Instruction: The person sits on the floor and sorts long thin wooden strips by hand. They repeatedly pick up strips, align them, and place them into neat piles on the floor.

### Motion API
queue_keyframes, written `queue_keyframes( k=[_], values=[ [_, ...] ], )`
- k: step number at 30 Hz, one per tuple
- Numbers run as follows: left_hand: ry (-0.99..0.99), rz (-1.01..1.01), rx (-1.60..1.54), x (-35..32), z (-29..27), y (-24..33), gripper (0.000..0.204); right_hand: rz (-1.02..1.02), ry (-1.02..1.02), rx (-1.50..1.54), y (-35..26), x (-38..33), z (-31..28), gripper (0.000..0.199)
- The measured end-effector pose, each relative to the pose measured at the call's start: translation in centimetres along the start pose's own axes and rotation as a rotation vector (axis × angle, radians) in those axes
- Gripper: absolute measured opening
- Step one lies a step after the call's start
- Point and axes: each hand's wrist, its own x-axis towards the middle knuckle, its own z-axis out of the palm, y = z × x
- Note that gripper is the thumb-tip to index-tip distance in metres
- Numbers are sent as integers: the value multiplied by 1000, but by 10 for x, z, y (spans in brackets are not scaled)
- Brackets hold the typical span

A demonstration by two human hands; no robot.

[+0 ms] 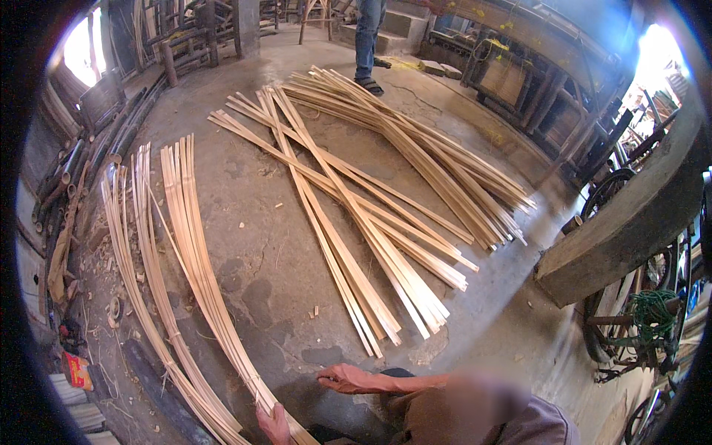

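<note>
My left hand (274,424) is at the lower edge, closed round a bundle of long, pale bamboo strips (206,285). The bundle bows across the floor, away to the upper left, and a thin tie seems to cross it just above my fingers. To the right of that bundle, apart from it, my right hand (340,379) hovers low with its fingers drawn together. Whatever they may pinch is too small to make out. Left of the held bundle lie two narrower bundles of strips (152,271), side by side and curving the same way.
Crossed strip bundles (337,185) lie mid-floor, with a thicker pile (430,159) beyond. Another person's leg (366,41) stands behind that pile. Bamboo poles (133,119) line the left wall. A concrete post (630,222) and green cord (654,315) are on the right; a red packet (78,371) lies lower left.
</note>
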Motion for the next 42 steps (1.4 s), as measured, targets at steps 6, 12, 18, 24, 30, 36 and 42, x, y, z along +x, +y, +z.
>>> queue_keyframes(
  k=[6, 12, 18, 24, 30, 36, 42],
  values=[
    [19, 27, -94, 4, 12, -27, 77, -31, 19, -20, 6, 1, 4, 36],
    [74, 69, -59, 5, 15, -29, 74, 1, -25, -71, 3, 2, 4, 35],
    [247, 66, 62, 5, 26, -22, 57, 23, 3, -23, 2, 1, 4, 36],
    [216, -38, 69, 4, 26, 13, 54, -3, 36, -20, 12, 0, 7, 36],
    [319, 35, 77, 10, 23, -19, 49, -75, 17, -23, 8, 4, 8, 36],
    [301, -17, 148, 0, 26, 6, 46, -51, 33, -20, 14, 3, 12, 36],
    [295, -54, 45, 6, 27, 6, 46, -81, 35, -30, 9, 6, 15, 34]
  ],
)
